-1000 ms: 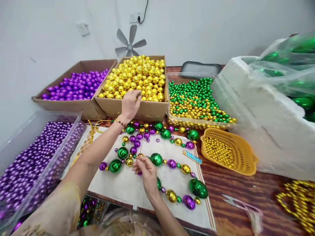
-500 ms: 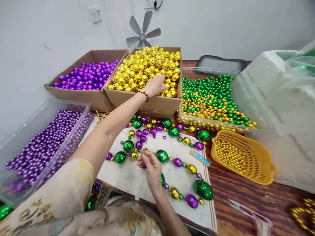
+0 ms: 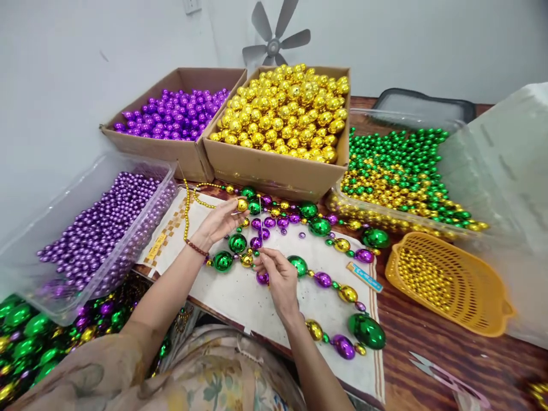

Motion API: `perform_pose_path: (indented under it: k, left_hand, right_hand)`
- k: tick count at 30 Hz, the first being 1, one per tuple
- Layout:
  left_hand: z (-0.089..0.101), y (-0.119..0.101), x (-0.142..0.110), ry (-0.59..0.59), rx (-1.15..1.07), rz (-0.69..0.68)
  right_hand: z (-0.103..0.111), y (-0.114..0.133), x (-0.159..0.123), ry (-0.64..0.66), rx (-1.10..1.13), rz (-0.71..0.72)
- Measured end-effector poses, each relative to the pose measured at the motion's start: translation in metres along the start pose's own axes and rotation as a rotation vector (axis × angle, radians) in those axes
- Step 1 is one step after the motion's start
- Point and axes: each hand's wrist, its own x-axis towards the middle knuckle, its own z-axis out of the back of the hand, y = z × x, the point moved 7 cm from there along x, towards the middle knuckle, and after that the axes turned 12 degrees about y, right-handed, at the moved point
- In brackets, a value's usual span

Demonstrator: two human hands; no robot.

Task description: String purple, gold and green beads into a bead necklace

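Note:
My left hand (image 3: 220, 221), with a beaded bracelet at its wrist, pinches a shiny gold bead (image 3: 242, 205) between thumb and fingers above the cloth. My right hand (image 3: 278, 277) is closed on a thin upright needle (image 3: 261, 220), whose tip reaches close to the gold bead without visibly entering it. Around the hands lies a strand of large green, gold and purple beads (image 3: 322, 279) on the white cloth (image 3: 274, 319). Loose purple beads (image 3: 269, 222) sit just beyond my right fingers.
Cardboard boxes of gold beads (image 3: 278, 171) and purple beads (image 3: 158, 151) stand at the back. Clear bins hold small purple beads (image 3: 98, 240) at left and green-gold beads (image 3: 398, 171) at right. A yellow basket (image 3: 475, 302) and scissors (image 3: 445, 374) lie on the right.
My left hand has reached into the box of gold beads and come back toward my right hand with a gold bead. The view has shifted left; my right hand still holds the needle.

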Motion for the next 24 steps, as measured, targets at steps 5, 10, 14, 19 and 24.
perform_pose_path:
  k: [5,10,14,19,24]
  left_hand:
    - [0.007,0.005,-0.012,-0.045,-0.151,-0.036]
    - [0.010,0.000,-0.010,-0.081,-0.233,-0.053]
    - [0.011,-0.001,-0.008,-0.082,-0.262,-0.049]
    - [0.009,0.000,-0.008,-0.080,-0.264,-0.037]
    - [0.011,0.000,-0.010,-0.101,-0.201,-0.047]
  right_hand:
    - [-0.005,0.005,-0.002,0.023,-0.115,0.045]
    - [-0.009,0.008,-0.004,0.079,-0.234,0.093]
    - [-0.009,0.003,-0.007,0.084,-0.306,0.102]
    - [-0.008,-0.001,-0.009,0.074,-0.339,0.102]
    - [-0.008,-0.002,-0.009,0.055,-0.330,0.060]
